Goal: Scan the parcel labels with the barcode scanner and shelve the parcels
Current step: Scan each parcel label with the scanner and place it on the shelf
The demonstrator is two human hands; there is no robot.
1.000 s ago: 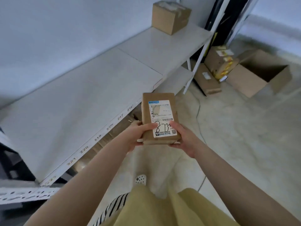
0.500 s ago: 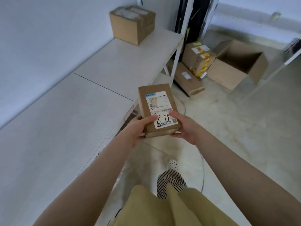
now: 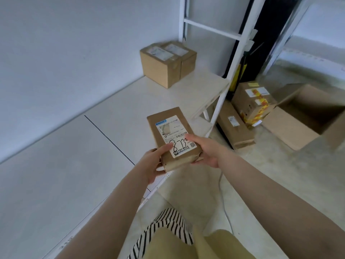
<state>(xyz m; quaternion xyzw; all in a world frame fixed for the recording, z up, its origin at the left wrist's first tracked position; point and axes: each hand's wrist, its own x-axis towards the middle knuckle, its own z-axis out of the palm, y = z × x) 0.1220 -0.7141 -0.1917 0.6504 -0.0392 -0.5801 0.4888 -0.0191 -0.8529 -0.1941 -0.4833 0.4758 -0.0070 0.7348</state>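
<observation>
While both hands [image 3: 204, 152] grip parcel [image 3: 172, 135], above shelf [image 3: 74, 165]

Brown parcel [image 3: 172, 135] — white shelf [image 3: 74, 165]

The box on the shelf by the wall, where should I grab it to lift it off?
Grip the box by its two bare side faces, coming from the open aisle side. Its back sits near the wall and labels cover the top. Both hands, left hand and right hand, hold the parcel now.
</observation>
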